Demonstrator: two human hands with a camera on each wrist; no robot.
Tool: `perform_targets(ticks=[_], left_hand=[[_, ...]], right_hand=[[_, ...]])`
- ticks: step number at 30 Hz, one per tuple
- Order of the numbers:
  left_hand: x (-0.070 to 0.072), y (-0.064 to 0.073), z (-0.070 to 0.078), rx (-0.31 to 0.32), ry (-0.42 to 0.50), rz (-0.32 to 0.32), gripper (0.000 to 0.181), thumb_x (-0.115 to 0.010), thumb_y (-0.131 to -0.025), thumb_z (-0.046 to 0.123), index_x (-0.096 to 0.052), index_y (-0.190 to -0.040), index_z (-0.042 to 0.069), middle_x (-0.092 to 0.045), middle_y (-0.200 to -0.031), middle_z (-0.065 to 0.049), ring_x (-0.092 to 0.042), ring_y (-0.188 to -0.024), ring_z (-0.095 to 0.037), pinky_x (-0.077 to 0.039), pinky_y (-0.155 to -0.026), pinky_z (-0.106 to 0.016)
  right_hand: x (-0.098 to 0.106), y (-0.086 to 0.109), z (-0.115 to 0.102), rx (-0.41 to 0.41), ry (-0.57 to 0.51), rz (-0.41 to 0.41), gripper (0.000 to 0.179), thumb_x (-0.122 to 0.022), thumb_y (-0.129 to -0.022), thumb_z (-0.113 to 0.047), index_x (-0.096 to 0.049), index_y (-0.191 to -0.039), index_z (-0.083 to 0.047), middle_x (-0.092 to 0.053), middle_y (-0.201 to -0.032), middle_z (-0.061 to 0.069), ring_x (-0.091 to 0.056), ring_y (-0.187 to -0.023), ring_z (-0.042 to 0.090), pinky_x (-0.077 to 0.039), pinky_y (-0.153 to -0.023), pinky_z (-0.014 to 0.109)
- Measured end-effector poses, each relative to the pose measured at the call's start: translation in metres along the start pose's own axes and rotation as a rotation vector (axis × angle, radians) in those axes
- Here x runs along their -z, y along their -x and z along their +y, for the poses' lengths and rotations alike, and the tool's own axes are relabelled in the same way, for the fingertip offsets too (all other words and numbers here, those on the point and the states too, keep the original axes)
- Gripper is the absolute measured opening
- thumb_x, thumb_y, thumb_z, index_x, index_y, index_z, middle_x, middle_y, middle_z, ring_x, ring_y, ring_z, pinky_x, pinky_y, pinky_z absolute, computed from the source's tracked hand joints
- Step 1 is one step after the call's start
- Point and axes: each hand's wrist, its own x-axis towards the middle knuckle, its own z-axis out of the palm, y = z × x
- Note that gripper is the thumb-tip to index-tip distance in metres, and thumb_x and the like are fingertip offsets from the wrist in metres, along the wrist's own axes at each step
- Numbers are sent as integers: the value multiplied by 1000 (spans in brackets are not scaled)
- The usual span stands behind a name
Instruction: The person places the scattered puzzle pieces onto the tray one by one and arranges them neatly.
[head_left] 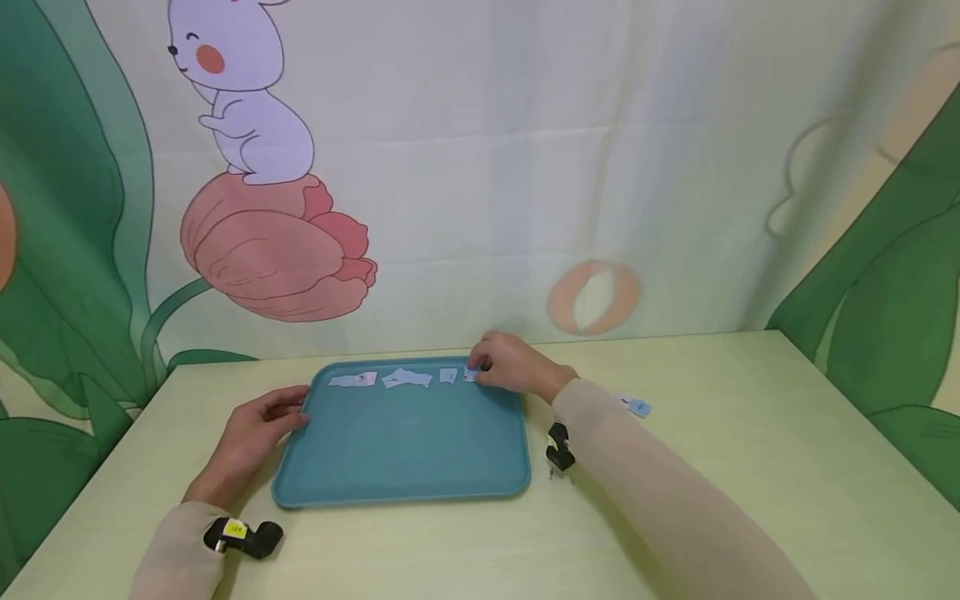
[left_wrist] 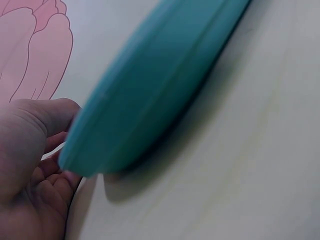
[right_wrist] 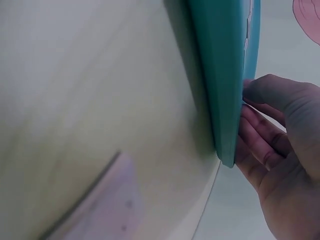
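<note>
A teal tray (head_left: 405, 442) lies on the table, with its left rim in the grip of my left hand (head_left: 251, 429). In the left wrist view, the thumb (left_wrist: 55, 112) is against the tray's edge and the fingers curl by its underside. Over the tray's far right corner, my right hand (head_left: 517, 367) pinches a small pale-blue paper piece (head_left: 470, 375), partly covered by the fingers. Left of it, along the tray's far side, lie a small square paper piece (head_left: 447, 376), a wider jagged paper strip (head_left: 407, 379) and a white-and-pink paper strip (head_left: 353, 380).
On the table (head_left: 720, 467), right of the tray and beyond the right forearm, lies another blue-and-white paper piece (head_left: 636, 406). A printed curtain (head_left: 465, 208) with a rabbit and flowers hangs behind the table's far edge. Each sleeve carries a small black wrist camera (head_left: 262, 540).
</note>
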Motion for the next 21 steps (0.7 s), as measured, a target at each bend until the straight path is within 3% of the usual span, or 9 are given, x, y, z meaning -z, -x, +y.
perform_targets(ticks=[10,21], left_hand=[[1,2,0,-10,-2,1,53,-63,-107,10,-49,-156,-2,-56,-149,-26,-56,-131,-38,-53,-92,-17],[0,1,1,3,1,-4,53,-63,-107,10,-48,-156,-2,-55,-150,-26,-56,-131,-38,-54,-96,-22]], right_hand=[[-2,0,-1,9,7,-7,21,-74,-99,-7,-78,-119,-2,-66,-109,8,-66,-105,24,-56,-94,33],[-3,1,0,-15,-43,0,20,-74,-99,-7,-79,-118,-3,-65,-109,7,-66,-105,24,-56,-94,33]])
